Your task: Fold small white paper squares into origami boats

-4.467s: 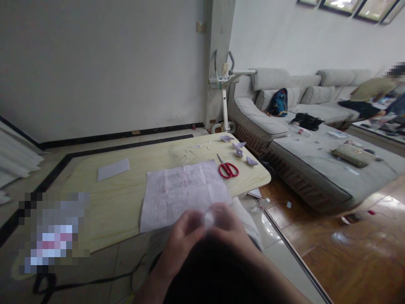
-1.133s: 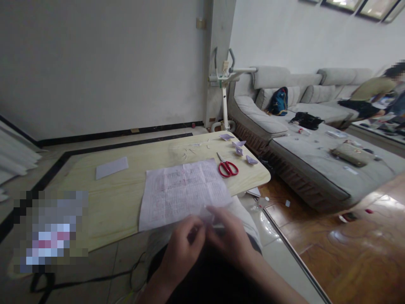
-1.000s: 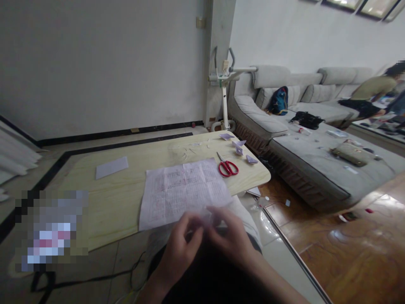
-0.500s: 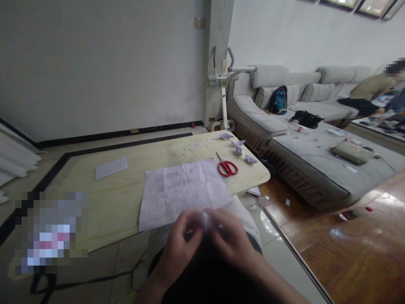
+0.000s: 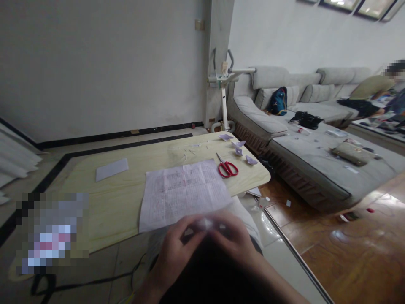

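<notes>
My left hand (image 5: 175, 249) and my right hand (image 5: 236, 240) meet over my lap, just in front of the table's near edge. Their fingertips pinch a small pale piece of paper (image 5: 205, 223) between them, both hands closed on it. Right behind the hands a large creased sheet with writing (image 5: 183, 192) lies on the light wooden table (image 5: 126, 202). Red-handled scissors (image 5: 227, 167) rest beyond that sheet on the right.
Several small folded paper pieces (image 5: 239, 148) and paper scraps (image 5: 190, 150) lie at the table's far right. A blank sheet (image 5: 112, 169) lies at the left. A grey sofa (image 5: 303, 156) with bags stands to the right; another person (image 5: 370, 95) sits at its far end.
My hands have stayed together over my lap, working the small paper; the fingers have shifted and flattened slightly lower. The table's contents have not moved.
</notes>
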Demonstrator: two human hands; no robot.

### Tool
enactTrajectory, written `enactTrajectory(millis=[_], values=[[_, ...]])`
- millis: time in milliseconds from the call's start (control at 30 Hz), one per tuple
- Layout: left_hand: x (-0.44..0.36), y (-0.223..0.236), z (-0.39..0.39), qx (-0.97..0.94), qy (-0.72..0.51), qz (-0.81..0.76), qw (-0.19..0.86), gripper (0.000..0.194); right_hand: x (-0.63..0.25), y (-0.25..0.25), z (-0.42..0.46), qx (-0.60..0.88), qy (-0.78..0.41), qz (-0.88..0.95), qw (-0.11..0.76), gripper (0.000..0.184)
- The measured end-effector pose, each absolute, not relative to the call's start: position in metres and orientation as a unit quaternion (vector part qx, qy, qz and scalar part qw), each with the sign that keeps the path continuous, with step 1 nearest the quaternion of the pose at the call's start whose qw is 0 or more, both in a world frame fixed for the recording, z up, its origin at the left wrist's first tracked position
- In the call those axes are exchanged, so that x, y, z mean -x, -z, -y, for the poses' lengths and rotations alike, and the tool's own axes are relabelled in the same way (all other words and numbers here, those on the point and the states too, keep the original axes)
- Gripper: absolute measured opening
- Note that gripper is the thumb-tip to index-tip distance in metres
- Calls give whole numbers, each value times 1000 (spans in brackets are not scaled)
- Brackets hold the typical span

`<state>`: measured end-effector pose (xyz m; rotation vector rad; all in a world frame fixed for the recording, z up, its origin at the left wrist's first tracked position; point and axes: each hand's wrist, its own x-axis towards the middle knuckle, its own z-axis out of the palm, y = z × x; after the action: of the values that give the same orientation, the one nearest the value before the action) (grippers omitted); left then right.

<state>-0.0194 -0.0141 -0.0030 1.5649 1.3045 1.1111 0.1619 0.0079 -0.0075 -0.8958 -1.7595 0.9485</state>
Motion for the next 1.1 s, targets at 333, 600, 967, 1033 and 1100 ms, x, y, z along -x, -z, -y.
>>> enactTrajectory(millis=[333, 600, 967, 1033, 1100], values=[[12, 4, 12, -657, -448, -536, 283, 10, -159, 3, -10, 389, -396, 687, 470, 7], [7, 1, 10, -598, -410, -602, 334, 12, -156, 9, -16, 432, -481, 648, 402, 9], [4, -7, 11, -603, -339, -562, 453, 19, -156, 9, -22, 443, -546, 566, 430, 21], [4, 1, 13, -606, -353, -545, 459, 19, -156, 10, -23, 453, -532, 572, 430, 22], [3, 8, 14, -604, -363, -538, 462, 21, -157, 13, -24, 449, -549, 557, 433, 23]])
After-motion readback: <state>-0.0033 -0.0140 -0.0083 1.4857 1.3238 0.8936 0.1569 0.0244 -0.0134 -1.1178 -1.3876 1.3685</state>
